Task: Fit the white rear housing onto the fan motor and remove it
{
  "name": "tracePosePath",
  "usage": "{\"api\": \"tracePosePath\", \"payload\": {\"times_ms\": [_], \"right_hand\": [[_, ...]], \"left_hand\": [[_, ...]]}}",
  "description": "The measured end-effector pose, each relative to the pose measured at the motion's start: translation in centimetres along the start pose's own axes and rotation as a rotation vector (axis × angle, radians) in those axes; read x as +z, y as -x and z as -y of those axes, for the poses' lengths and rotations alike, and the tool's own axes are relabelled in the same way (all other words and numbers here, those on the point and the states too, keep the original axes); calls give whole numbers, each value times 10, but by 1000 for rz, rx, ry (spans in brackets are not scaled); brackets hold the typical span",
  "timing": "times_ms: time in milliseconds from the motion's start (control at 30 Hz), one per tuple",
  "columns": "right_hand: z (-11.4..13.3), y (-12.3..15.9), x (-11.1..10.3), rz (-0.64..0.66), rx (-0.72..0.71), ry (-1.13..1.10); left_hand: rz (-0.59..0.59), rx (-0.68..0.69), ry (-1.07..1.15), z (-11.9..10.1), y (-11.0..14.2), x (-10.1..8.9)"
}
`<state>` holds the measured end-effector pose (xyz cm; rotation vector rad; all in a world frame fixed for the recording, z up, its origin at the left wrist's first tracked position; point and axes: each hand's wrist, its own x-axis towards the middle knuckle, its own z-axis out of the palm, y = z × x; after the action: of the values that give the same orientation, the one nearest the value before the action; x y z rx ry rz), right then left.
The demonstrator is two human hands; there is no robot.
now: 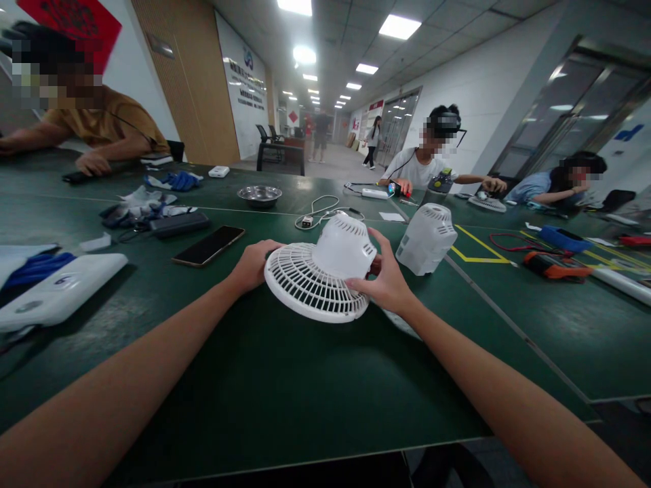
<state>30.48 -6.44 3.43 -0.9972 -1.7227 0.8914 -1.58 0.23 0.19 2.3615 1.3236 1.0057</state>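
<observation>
A white fan head [342, 247], made of a round slatted grille and a vented motor housing, is between my two hands above the green table. The grille faces down and tilts toward me, with the housing on top. My left hand [254, 264] grips the grille's left rim, its fingertips hidden behind it. On the other side my right hand [387, 279] wraps round the housing, thumb over the grille's right edge. Just beyond the right hand stands a separate white plastic housing [427, 238] with vents on top. A white cable [325, 211] lies behind the fan head.
A phone [209, 245], a dark case [179, 225] and a white device [64, 291] lie to the left. The steel bowl [259, 196] stands farther back. An orange-and-black meter [557, 266] is at right, past yellow tape [481, 259]. Several people sit around the table [305, 393].
</observation>
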Motion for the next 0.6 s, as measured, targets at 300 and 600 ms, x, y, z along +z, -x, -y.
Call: {"api": "tracePosePath", "payload": {"times_ms": [300, 600], "right_hand": [[-7, 0, 23, -4, 260, -499], [-20, -3, 25, 198, 278, -490]], "left_hand": [[-125, -244, 548, -17, -3, 28], [-182, -405, 851, -28, 1, 34]]}}
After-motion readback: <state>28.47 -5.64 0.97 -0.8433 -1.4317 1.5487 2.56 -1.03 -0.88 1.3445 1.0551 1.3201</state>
